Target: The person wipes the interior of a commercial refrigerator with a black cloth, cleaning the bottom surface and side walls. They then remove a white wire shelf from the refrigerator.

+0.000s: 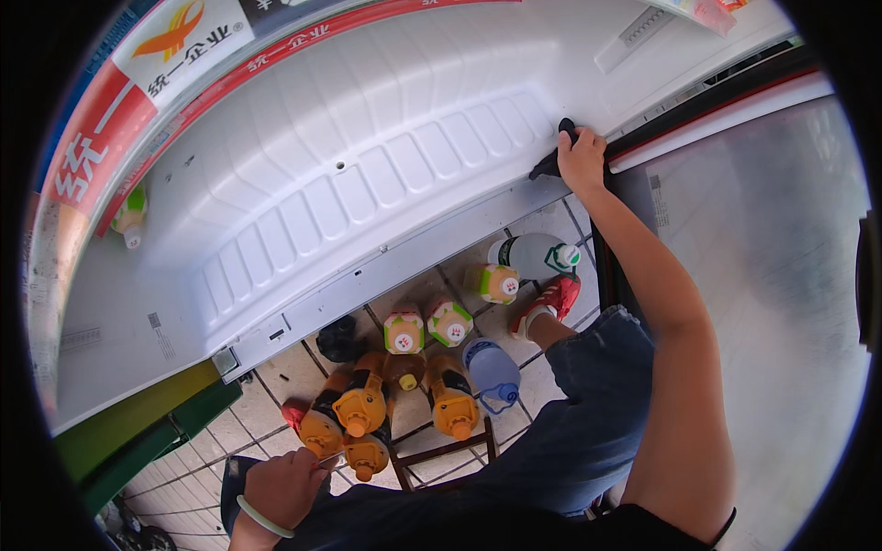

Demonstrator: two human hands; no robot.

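Observation:
My right hand (pixel 583 158) grips a black cloth (pixel 548 165) against the right front corner of a white refrigerator liner (pixel 324 206). The liner has a ribbed floor and a small round hole. Below it, my left hand (pixel 282 485), a pale bangle at its wrist, is curled beside the bottles of orange drink (pixel 358 406). Its fingertips are close to one orange cap; whether they hold anything is unclear. One bottle with a green and white label (pixel 131 217) is at the liner's left end, partly hidden by the printed banner.
On the tiled floor (pixel 220 420) stand several beige-drink bottles (pixel 403 330), a clear jug (pixel 534 255), a blue-capped jug (pixel 493 372) and a black plastic bag (pixel 337 337). A brown stool frame (pixel 441 454) is near my knees. The refrigerator door (pixel 751 241) stands open at right.

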